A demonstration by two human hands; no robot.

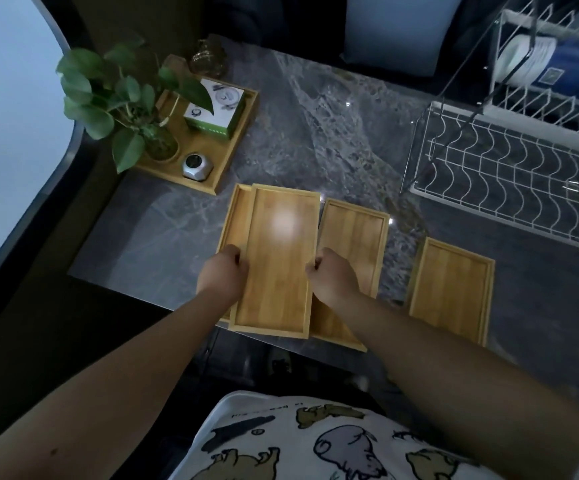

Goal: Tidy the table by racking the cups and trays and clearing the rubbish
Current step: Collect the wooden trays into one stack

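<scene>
Over the bench (315, 140) front edge, my left hand (224, 275) and right hand (333, 277) grip the long sides of a bamboo tray (277, 258), fingers curled; it overlaps a second tray (237, 216), rack (509, 171) well apart right.

Green-white box (214, 110): print too blurred to read. No other legible text.

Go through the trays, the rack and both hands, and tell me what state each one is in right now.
Held tray: gripped at both long edges, over another tray.
Tray beneath: flat, mostly covered.
Middle tray: flat, empty.
Right tray: flat, empty.
Rack: lower tier empty.
Left hand: gripping.
Right hand: gripping.
</scene>
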